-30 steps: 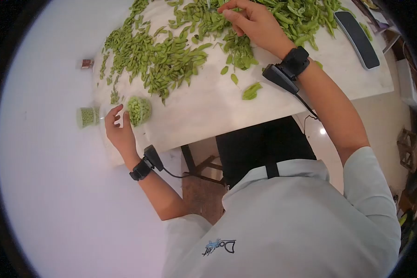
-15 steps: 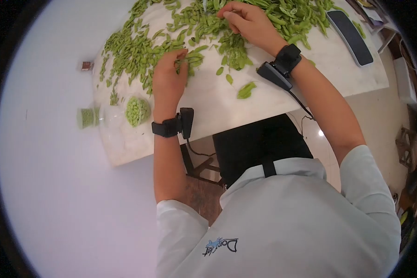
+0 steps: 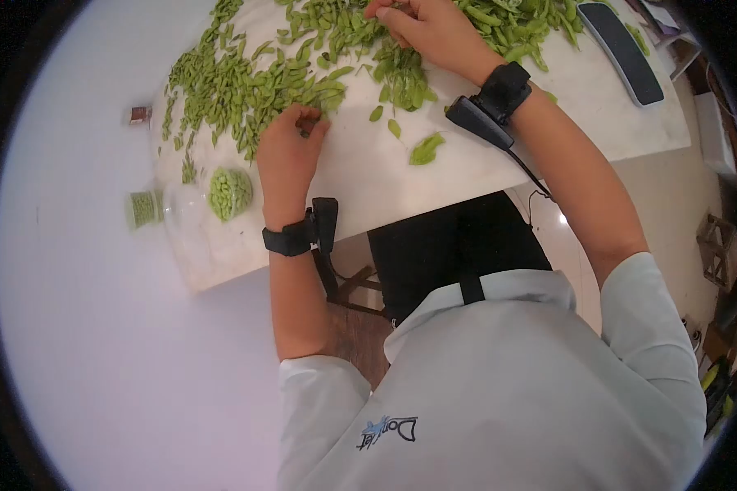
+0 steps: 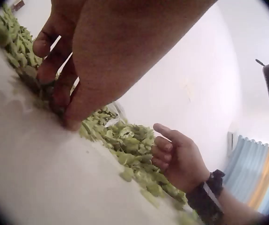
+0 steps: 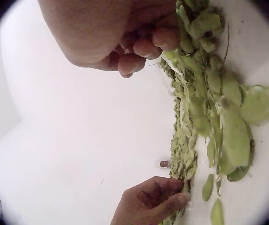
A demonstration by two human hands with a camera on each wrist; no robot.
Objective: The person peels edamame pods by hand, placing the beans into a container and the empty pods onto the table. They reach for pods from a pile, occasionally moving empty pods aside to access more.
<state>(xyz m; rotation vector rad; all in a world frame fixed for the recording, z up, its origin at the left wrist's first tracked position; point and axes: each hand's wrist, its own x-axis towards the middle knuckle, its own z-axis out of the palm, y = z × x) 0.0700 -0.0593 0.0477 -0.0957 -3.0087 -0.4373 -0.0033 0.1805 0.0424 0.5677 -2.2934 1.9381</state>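
Note:
Green soybean pods [image 3: 229, 102] lie spread over a pale table [image 3: 368, 184]. My left hand [image 3: 288, 164] is at the near edge of this spread, fingers bent down. In the right wrist view that hand's thumb and finger [image 5: 177, 200] pinch at a pod in the pile's edge. My right hand [image 3: 450, 41] hovers over the far pods with fingers curled and thumb against them; whether it holds a pod I cannot tell. A clear container of shelled green beans [image 3: 230, 194] stands left of my left hand.
A phone-like dark slab [image 3: 622, 53] lies at the table's right end. A few loose pods [image 3: 427, 149] lie between the hands and the near edge. A small brown block [image 3: 137, 114] shows far left. Below the table edge is a wooden stool [image 3: 356, 286].
My left hand has left the bean container, reached right into the pods, then drawn back slightly toward me. The right hand stays over the far pods. The head view has shifted a little.

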